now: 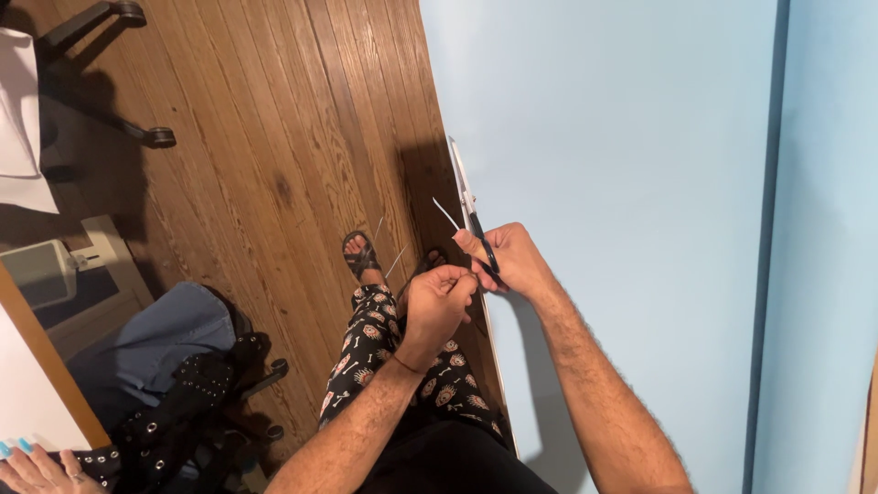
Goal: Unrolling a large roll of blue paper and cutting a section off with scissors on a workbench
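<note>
Far left, at nine o'clock: a sheet of white paper (18,119) above a small pale box (41,272). At eleven o'clock, a black chair base (110,55) with casters on the wooden floor (256,137). At seven o'clock, another person's hand (37,468) with painted nails, beside a studded black bag (178,412) and blue cloth (169,338).

Toward centre, at six o'clock: patterned trousers (384,357) and sandalled feet (359,254), seen from above.

Just left of centre: left hand (436,306), closed in a loose fist, fingertips pinching something thin and pale, seemingly the base of the white strips (395,263) fanning out toward eleven o'clock; exact grip hidden by the knuckles.

Touching it at three o'clock: right hand (512,261), fingers curled shut through the dark handles of a pair of scissors (468,206), blades pointing to twelve o'clock. A second white sliver (445,213) beside the blades.

Strips judged very light, thin and springy, apt to flick away when cut; best pinched close to the cut line, between thumb and forefinger. Scissors stiff and sharp, held safely by the handles only.

Right half, from one to five o'clock: a large pale blue board or wall (631,183), thin white edge (498,384) facing the hands, darker seam further right.
</note>
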